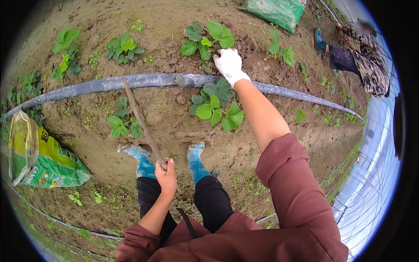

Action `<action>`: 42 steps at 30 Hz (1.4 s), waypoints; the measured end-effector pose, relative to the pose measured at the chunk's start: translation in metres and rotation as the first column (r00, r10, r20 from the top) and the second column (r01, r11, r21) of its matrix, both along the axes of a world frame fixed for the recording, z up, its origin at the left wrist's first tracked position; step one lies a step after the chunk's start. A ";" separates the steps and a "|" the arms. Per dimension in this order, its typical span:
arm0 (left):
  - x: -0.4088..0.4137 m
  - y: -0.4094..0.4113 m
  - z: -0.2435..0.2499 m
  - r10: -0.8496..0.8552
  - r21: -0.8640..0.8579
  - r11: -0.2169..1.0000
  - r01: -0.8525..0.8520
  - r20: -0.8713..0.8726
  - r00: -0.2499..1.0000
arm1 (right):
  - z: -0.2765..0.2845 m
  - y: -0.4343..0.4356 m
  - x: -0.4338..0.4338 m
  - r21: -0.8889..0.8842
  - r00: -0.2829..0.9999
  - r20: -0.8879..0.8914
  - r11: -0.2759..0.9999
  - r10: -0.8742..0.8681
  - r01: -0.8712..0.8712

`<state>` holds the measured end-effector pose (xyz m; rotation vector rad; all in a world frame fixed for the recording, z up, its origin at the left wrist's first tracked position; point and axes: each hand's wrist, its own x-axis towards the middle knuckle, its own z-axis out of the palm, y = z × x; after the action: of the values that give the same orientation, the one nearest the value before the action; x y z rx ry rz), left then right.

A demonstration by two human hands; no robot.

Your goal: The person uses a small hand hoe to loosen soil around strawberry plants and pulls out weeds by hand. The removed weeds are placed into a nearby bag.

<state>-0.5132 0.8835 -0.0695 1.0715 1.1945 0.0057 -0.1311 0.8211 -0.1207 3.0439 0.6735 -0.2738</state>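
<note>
My left hand, bare, is closed round a wooden stick. The stick slants up and left, and its far end lies over a flat grey irrigation hose. My right hand, in a white glove with soiled fingertips, reaches past the hose to the soil at the base of a strawberry plant. Its fingers are bent down and whatever they may hold is hidden. Just below the hose, near my right wrist, grows another leafy strawberry plant. A smaller plant stands beside the stick.
A green and yellow printed sack lies at the left; a green plastic bag is at the top. Another person in camouflage sits at the upper right. My blue boots stand in the furrow. More plants line the bed.
</note>
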 end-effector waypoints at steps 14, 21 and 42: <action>0.028 -0.032 -0.056 -0.062 -0.119 0.991 0.064 0.017 0.998 | -0.029 0.003 0.000 0.277 0.947 0.262 0.926 0.185 -0.258; 0.033 -0.030 -0.065 -0.068 -0.104 0.992 0.068 0.002 0.998 | -0.023 -0.011 0.013 0.135 0.921 0.118 0.913 0.371 -0.385; 0.055 -0.027 -0.053 -0.032 -0.141 0.989 0.033 0.013 0.999 | -0.018 0.012 -0.004 0.266 0.977 0.097 0.941 0.192 -0.212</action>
<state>-0.4583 0.8568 -0.1227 0.9655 1.1501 -0.0969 -0.1350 0.8326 -0.1390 3.1825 1.0960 -0.0734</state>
